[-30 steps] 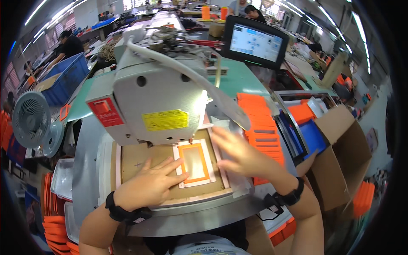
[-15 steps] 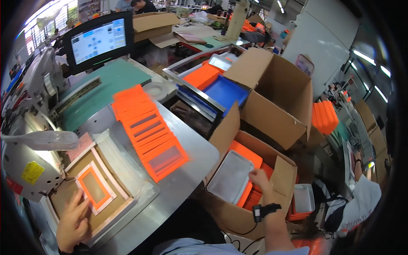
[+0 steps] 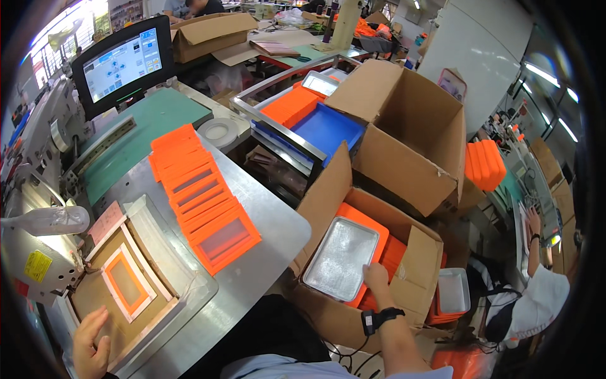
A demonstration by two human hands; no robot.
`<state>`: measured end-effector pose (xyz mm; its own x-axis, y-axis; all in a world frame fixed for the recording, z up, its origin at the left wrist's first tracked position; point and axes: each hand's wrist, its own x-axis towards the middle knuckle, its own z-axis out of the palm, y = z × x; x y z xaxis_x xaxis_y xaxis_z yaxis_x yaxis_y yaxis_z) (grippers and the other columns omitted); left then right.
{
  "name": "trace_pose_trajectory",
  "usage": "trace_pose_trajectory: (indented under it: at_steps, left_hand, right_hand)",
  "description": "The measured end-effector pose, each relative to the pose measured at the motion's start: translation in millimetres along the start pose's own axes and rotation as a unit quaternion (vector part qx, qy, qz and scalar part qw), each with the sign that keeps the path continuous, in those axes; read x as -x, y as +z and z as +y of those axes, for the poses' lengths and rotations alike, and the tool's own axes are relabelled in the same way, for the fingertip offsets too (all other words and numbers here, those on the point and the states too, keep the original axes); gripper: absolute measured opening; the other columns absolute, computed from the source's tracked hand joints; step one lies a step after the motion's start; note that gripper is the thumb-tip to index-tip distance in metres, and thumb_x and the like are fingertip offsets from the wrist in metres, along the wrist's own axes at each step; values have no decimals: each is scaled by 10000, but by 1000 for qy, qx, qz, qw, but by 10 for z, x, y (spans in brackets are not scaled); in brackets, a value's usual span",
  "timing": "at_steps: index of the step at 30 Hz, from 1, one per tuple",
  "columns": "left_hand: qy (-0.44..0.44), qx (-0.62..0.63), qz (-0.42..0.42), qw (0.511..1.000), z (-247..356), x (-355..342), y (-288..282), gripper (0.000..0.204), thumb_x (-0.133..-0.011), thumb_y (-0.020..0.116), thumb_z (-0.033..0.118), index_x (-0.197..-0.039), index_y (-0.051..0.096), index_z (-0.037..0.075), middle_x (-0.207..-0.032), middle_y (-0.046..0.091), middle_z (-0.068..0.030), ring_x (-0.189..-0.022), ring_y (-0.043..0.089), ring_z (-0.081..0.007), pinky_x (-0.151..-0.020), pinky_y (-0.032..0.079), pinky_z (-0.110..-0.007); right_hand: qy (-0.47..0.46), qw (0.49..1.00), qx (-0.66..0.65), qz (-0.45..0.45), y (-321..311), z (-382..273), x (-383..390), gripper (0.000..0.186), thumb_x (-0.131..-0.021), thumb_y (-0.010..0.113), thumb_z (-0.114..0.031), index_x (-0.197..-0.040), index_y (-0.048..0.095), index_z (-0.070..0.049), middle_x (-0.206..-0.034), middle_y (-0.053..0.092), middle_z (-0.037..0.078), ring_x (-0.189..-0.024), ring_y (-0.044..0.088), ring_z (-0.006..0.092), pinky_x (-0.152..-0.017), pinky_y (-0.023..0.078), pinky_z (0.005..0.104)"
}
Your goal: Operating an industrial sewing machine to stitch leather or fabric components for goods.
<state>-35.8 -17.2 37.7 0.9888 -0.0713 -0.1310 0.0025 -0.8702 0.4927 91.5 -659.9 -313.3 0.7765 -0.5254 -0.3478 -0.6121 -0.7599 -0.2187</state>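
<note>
My left hand [image 3: 92,346] is open, its fingers stretched out over the near-left edge of a brown template board [image 3: 104,309]. On that board lies an orange rectangular frame piece [image 3: 112,283] inside a white border. My right hand [image 3: 377,278] is closed at the right rim of a silver metal tray [image 3: 341,256]; whatever its fingers hold is hidden. The tray rests on orange pieces [image 3: 392,256] inside an open cardboard box [image 3: 328,316]. Between my hands, a fanned row of orange frame pieces [image 3: 205,196] lies on the metal table [image 3: 271,221].
A sewing machine head [image 3: 44,252] stands at the left, below a screen [image 3: 123,63]. Behind the near box are a larger open carton [image 3: 404,164] and a blue tray [image 3: 328,129]. Another tray [image 3: 452,292] sits right of the box. A person [image 3: 536,303] works at far right.
My left hand has drawn back from the orange frame piece toward the board's near-left edge. My right hand has slid nearer along the tray's rim. The view has shifted slightly.
</note>
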Motion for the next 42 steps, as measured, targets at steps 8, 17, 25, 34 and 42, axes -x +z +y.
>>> trace_pose_trajectory:
  at_steps: [8,17,25,34,42]
  left_hand:
    - [52,6,19,998,10,-107,55,314,-993,526,59,-1281,600,-42,-1349,597,-197,-1287,527,-323,-1081,387,-369]
    - [164,-78,167,969,755,-115,191,755,-647,777,4,-1358,531,66,-1531,377,-255,-1362,441,-452,-1094,411,-456]
    - [288,-256,232,893,964,490,282,397,-796,656,145,-1193,649,139,-1273,602,-44,-1087,618,-212,-948,505,-383]
    - [15,-195,295,935,281,1063,14,176,-701,730,75,-866,672,102,-822,687,-32,-764,659,-244,-683,526,-368]
    - [-12,-204,319,925,46,825,-81,276,-689,719,42,-955,657,86,-825,633,-43,-777,629,-269,-710,503,-386]
  right_hand:
    - [-83,725,-682,-46,-410,304,149,353,-965,552,-283,-1085,595,46,-761,581,103,-640,554,209,-547,452,338]
    - [-385,713,-498,-310,-1968,-1795,1637,529,-1004,436,-455,-1178,609,14,-902,637,126,-741,615,207,-654,490,299]
    - [-622,663,88,-406,-1847,-3378,2382,361,-1021,528,-254,-1319,547,-53,-1031,666,181,-945,635,293,-846,486,380]
    - [-842,430,-146,-292,-2054,-3991,2640,462,-966,650,-358,-1319,625,-61,-1205,656,101,-1001,641,253,-905,506,345]
    - [-816,505,-121,-253,-1802,-4138,2930,304,-779,819,-91,-1054,701,-39,-1020,702,98,-870,669,206,-703,515,291]
